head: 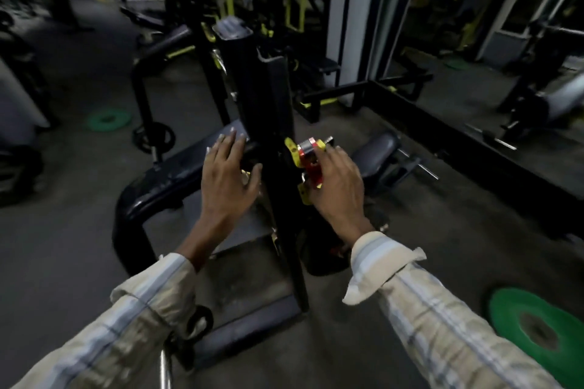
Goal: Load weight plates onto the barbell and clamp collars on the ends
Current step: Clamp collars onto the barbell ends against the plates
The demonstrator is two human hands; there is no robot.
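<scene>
A red collar (313, 164) with yellow clamp levers sits on the silver barbell end (306, 146), just right of a black upright post (268, 123). My right hand (338, 186) is closed around that collar from the right. Left of the post, my left hand (229, 174) hovers with fingers spread and nothing in it. A green weight plate (534, 325) lies flat on the floor at the lower right. Another green plate (107, 119) lies on the floor at the far left. What sits on the bar behind the post is hidden.
A black bench pad (189, 164) and curved black frame tube (132, 215) stand left of the post. A second padded seat (376, 151) is to the right. A small black plate (154, 138) hangs on a peg. Gym machines (347, 25) fill the dim background.
</scene>
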